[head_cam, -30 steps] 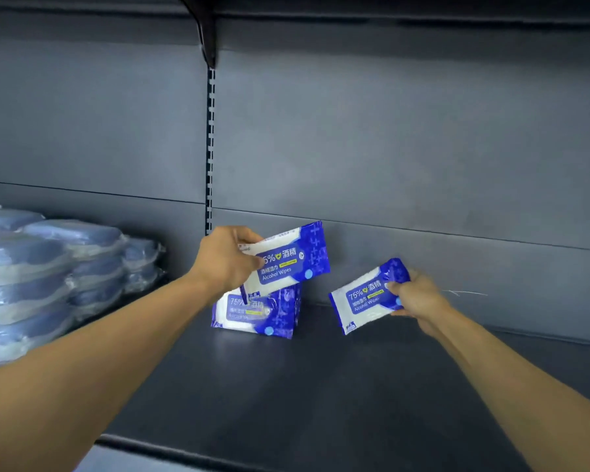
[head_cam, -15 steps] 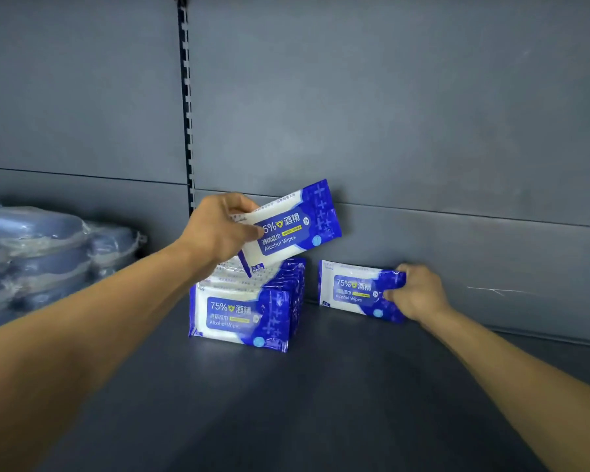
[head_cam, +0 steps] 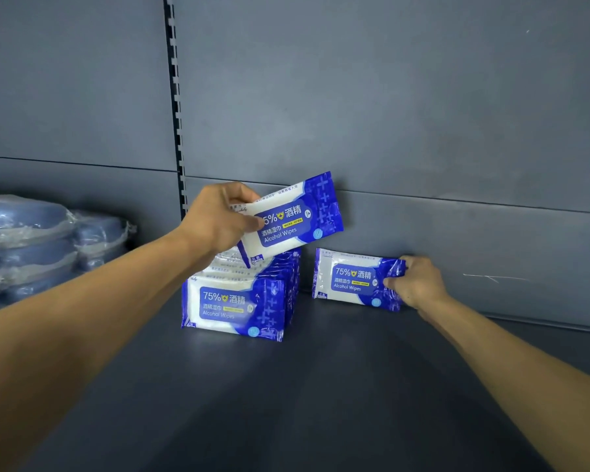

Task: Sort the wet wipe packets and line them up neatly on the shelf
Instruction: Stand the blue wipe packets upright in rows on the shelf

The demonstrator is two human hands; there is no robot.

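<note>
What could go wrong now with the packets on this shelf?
1. The right hand grips a standing packet at one end only; once released, it may tip over.
2. The left hand holds a tilted packet above the row of packets; lowering it carelessly might disturb that row.

The plastic-wrapped blue tubs (head_cam: pixel 31 247) are cut off by the left edge. The left hand (head_cam: pixel 218 223) hides one end of the raised packet (head_cam: pixel 292 218), which covers the top of the packet row (head_cam: pixel 242 301); their count is indeterminable.

L hand (head_cam: pixel 218 223) raised, R hand (head_cam: pixel 414 284) low, both gripping.
</note>
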